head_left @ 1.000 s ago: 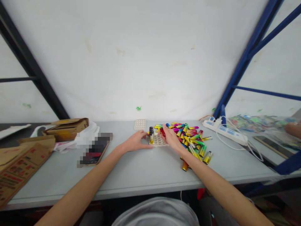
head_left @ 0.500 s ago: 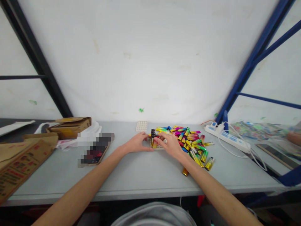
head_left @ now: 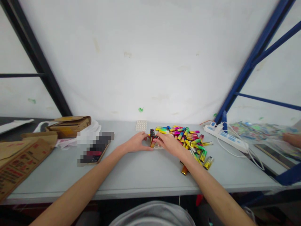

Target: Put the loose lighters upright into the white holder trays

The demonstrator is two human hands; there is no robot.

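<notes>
Right hand [head_left: 171,145] has shifted left since a second ago: then by the edge of the loose pile [head_left: 191,138], now at the upright row [head_left: 152,133]. Left hand [head_left: 136,142] keeps its place at the left end of the pale tray [head_left: 158,146].

Hard to make out: most of the tray lies under the right hand, so its holes are largely covered. Lower ends of the row are hidden. Phone [head_left: 100,147] blurred into blocks; another person's hand [head_left: 293,138] cut off at right edge.

Near tube [head_left: 153,143], at the row's near end on the tray: glossy, reddish to gold, dark top. Right fingertips meet it near its top; cannot tell if they clamp it. Left thumb and fingers stand apart around the tray end; whether they press on it, cannot tell.

Row tubes stand with black tops up, long axes roughly vertical; the row runs from the person toward the wall [head_left: 150,62]. Pile tubes, bright foil colours grading to gold, lie flat, pointing every way.
</notes>
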